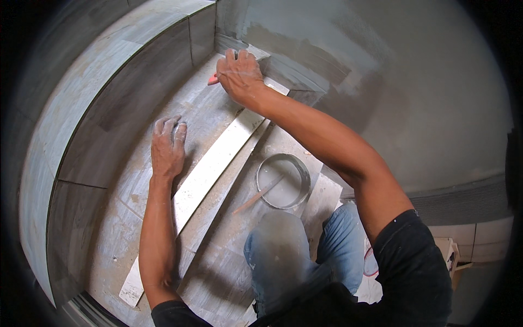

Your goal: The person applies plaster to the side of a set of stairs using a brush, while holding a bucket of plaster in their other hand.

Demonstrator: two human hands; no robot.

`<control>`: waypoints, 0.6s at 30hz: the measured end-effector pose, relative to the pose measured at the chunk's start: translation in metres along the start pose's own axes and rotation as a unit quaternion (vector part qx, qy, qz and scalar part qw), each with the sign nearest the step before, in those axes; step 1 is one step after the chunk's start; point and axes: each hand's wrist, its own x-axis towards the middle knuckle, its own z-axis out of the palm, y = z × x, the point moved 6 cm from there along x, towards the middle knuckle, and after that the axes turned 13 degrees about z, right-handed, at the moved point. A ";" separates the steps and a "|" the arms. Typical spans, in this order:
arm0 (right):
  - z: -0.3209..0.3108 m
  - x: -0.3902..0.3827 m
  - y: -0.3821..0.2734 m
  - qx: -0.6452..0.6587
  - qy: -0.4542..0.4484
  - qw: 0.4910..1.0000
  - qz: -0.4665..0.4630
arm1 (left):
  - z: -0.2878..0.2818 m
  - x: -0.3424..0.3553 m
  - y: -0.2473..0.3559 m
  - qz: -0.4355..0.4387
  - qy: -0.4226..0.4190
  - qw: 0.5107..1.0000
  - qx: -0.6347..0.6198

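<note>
My right hand (239,75) is closed in the far corner, by the base of the grey wall. A red end (213,79) of a tool sticks out on its left side; the rest of that tool is hidden under the fingers. My left hand (168,146) leans on the dusty grey step (128,204), fingers stretched out and powdered white, holding nothing. Beside it a long white strip (218,169) lies diagonally along the step's front edge, its far part passing under my right forearm.
Between the step and my knees stands a round bucket (308,182) of pale, milky mix, with a wooden stick (253,201) leaning over its rim. Grey tiles (136,92) line the left side. The right wall (436,98) has smeared grey coating. A wooden frame (453,256) is at the lower right.
</note>
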 end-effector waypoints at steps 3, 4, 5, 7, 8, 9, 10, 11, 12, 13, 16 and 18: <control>-0.001 -0.009 0.007 -0.021 -0.005 1.000 -0.005 | 0.001 0.000 -0.001 0.002 0.001 1.000 0.000; -0.001 -0.012 0.010 -0.029 -0.015 0.999 0.000 | 0.003 0.000 -0.001 0.003 0.002 1.000 0.000; 0.001 -0.014 0.012 -0.037 -0.026 0.999 0.006 | 0.004 0.000 0.000 0.004 0.002 1.000 0.000; -0.003 -0.018 0.013 -0.041 -0.039 0.998 0.009 | 0.001 -0.001 0.000 0.002 0.000 1.000 0.003; -0.005 -0.020 0.014 -0.040 -0.043 0.998 0.008 | -0.001 -0.001 0.001 0.001 -0.002 1.000 0.005; -0.007 -0.023 0.017 -0.041 -0.048 0.998 0.008 | 0.000 -0.001 0.001 0.001 -0.001 1.000 0.006; -0.008 -0.025 0.020 -0.036 -0.036 0.999 0.007 | 0.001 0.000 0.001 0.002 -0.001 1.000 0.007; -0.010 -0.028 0.023 -0.032 -0.025 0.999 0.006 | 0.001 0.000 0.002 0.002 0.000 1.000 0.008; -0.013 -0.030 0.024 -0.027 -0.012 1.000 0.005 | 0.000 0.000 0.002 0.003 0.000 1.000 0.008; -0.015 -0.031 0.026 -0.032 -0.011 0.999 0.006 | -0.001 0.000 0.003 0.004 0.001 1.000 0.009; -0.014 -0.040 0.031 -0.044 -0.009 0.999 0.009 | 0.000 -0.001 0.005 0.004 -0.001 1.000 0.003; -0.014 -0.045 0.035 -0.044 -0.003 0.999 0.010 | 0.002 -0.001 0.005 0.003 -0.001 1.000 0.002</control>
